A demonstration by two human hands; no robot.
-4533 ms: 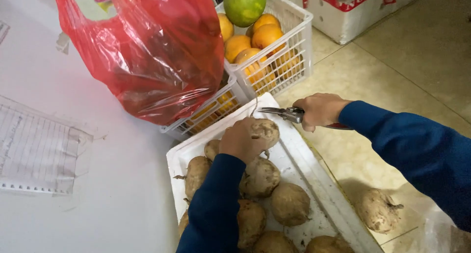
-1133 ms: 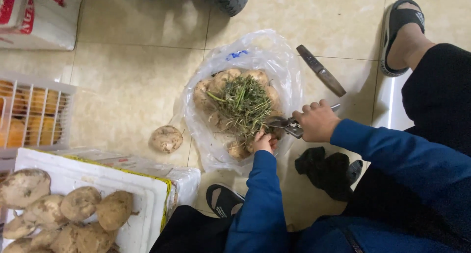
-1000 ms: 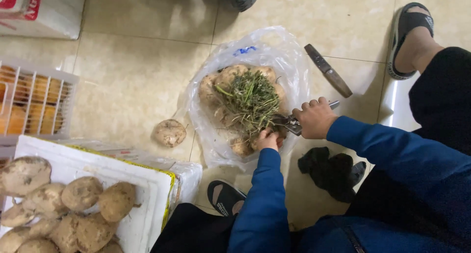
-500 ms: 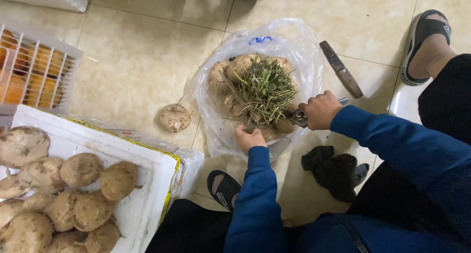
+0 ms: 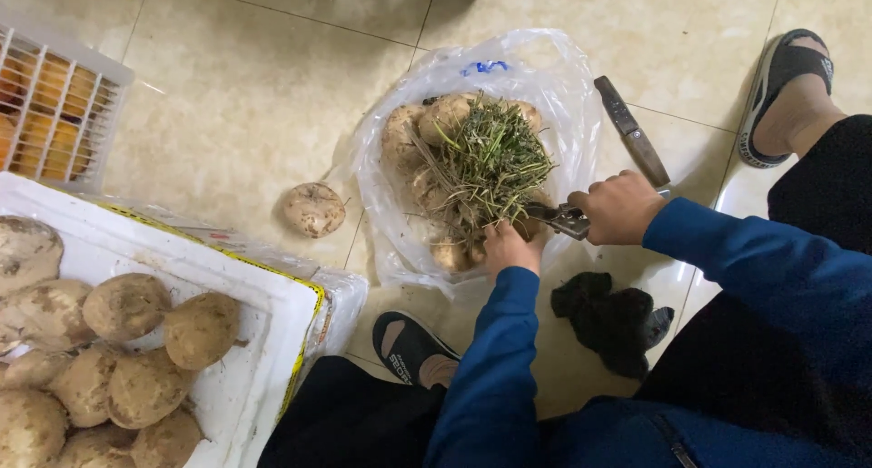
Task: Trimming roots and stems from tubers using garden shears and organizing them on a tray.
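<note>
We see the left hand (image 5: 510, 246) closed around a root (image 5: 531, 225) at the near edge of the clear plastic bag (image 5: 563, 96) on the tiled floor (image 5: 236, 114), with only a small brown part of the root showing past the fingers. The right hand (image 5: 619, 206) is wrapped tight around the handles of a pair of scissors (image 5: 565, 219), whose blades point left and meet the root just beside the left hand; whether the blades are apart we cannot tell. The bag lies open and holds several pale, earth-stained roots under a heap of cut green and straw-coloured stalks (image 5: 490, 159). One loose root (image 5: 313, 209) lies on the floor just left of the bag. At the lower left, a white foam box (image 5: 272, 295) holds many more of the same dusty brown roots, and a white wire basket (image 5: 54, 96) of oranges stands at the left edge. A knife (image 5: 631, 141) lies by the bag's right edge, and a dark cloth (image 5: 610, 315) lies below the right hand.
</note>
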